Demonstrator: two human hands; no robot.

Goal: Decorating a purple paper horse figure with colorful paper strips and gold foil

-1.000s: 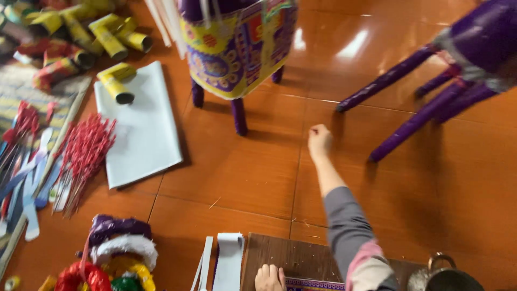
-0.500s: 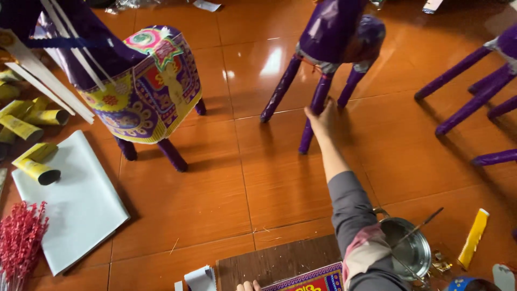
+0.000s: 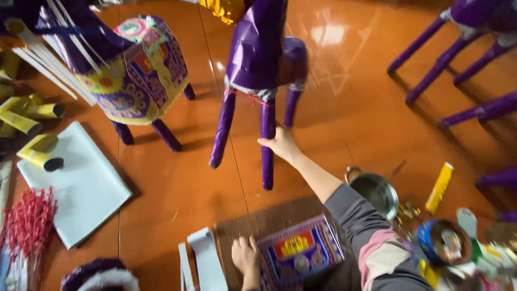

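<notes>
Now right hand [image 3: 280, 144] fingers grasp the purple horse's leg [image 3: 267, 156]; left hand [image 3: 245, 254] presses patterned sheet [image 3: 299, 251], pot [image 3: 377, 193] beside.

One printed sheet [image 3: 300, 252] lies on the brown board at bottom centre: rectangular, purple with patterned border, red-and-yellow panel in the middle, small round mark below it. Left hand [image 3: 245, 255] rests on its left edge. Similar purple-yellow-red printed decorative paper [image 3: 141, 75] wraps the body of the paper figure at upper left. No screens or signs.
</notes>
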